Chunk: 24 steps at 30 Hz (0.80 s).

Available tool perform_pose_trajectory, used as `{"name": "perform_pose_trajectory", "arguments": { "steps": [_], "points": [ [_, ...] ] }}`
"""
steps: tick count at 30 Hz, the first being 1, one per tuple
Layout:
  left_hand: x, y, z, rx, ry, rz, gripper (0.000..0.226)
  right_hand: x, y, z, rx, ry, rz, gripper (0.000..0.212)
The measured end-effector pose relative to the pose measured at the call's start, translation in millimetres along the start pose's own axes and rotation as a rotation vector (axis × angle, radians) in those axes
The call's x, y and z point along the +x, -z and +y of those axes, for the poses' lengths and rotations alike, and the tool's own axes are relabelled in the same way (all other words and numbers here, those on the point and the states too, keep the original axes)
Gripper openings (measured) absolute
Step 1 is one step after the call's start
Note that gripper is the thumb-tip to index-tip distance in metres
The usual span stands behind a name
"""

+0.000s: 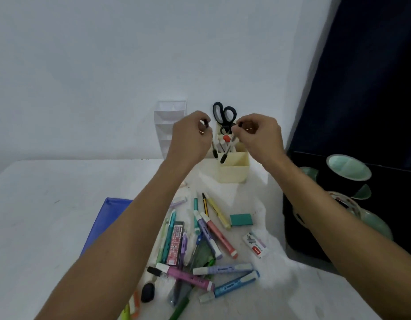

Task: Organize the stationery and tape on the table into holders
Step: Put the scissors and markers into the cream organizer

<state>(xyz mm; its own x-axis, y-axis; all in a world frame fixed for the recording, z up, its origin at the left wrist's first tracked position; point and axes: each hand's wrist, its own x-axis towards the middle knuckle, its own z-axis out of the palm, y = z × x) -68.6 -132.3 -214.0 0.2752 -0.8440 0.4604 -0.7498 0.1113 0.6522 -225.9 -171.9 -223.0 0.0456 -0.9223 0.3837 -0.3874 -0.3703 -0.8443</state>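
A cream-yellow holder carries black-handled scissors, a white tiered holder stands beside it, and on the white table lie a teal eraser, pastel pink, lilac, yellow and blue highlighters, a blue tray and black tape.

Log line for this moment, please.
left hand: holds black-tipped pen | right hand: holds black-tipped pen | over cream plastic holder

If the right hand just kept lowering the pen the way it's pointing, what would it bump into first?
Probably the cream desk organizer. The right hand pinches a black-tipped pen that slants down with its tip over the organizer's front compartment, so it should slide in there, though depth is hard to judge.
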Motion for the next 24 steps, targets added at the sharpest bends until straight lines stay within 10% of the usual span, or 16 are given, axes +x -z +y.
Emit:
{"name": "perform_pose_trajectory", "arguments": {
  "steps": [24],
  "points": [
    [-31.0,-56.5,-40.5,0.069,0.001,-0.22,0.023,-32.7,-33.5,52.3,-0.174,0.037,-0.228,0.033]
  ]
}}
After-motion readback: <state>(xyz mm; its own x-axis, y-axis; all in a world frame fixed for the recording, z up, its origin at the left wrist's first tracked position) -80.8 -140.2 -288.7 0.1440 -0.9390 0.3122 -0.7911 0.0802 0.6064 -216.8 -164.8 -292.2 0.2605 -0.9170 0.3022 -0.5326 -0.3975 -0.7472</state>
